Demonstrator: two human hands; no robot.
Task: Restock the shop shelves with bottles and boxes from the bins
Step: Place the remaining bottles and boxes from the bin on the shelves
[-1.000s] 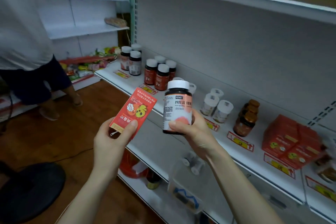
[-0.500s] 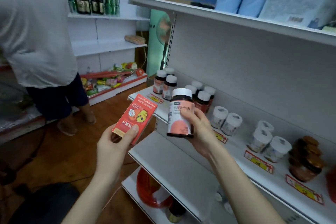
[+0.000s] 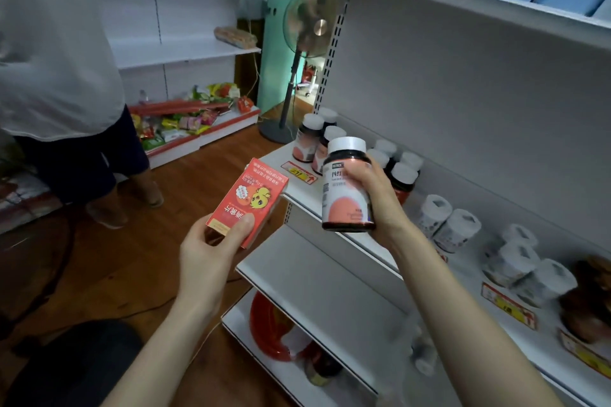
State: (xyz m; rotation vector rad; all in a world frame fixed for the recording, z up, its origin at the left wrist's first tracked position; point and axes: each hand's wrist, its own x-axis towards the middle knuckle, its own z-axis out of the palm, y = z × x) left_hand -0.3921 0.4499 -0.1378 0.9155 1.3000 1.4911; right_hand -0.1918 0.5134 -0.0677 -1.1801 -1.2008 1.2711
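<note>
My left hand (image 3: 211, 253) grips a red box (image 3: 249, 200) with a yellow chick picture, held upside down beside the shelf's left end. My right hand (image 3: 380, 198) holds a dark bottle (image 3: 345, 188) with a white cap and a pink-and-white label, upright, just in front of the white middle shelf (image 3: 380, 251). Behind it on that shelf stand matching pink-label bottles (image 3: 309, 142) and red-label bottles (image 3: 401, 175).
Further right on the shelf are white wrapped bottles (image 3: 446, 223) and brown jars (image 3: 585, 301). A lower shelf (image 3: 317, 277) juts out below; a red object (image 3: 267, 327) lies under it. A person (image 3: 59, 76) stands left; a floor fan (image 3: 307, 43) stands behind the shelf end.
The view has swung left along the shelf. Both hands keep their grips, and the bottle has moved closer to the matching bottles at the shelf's left end.
</note>
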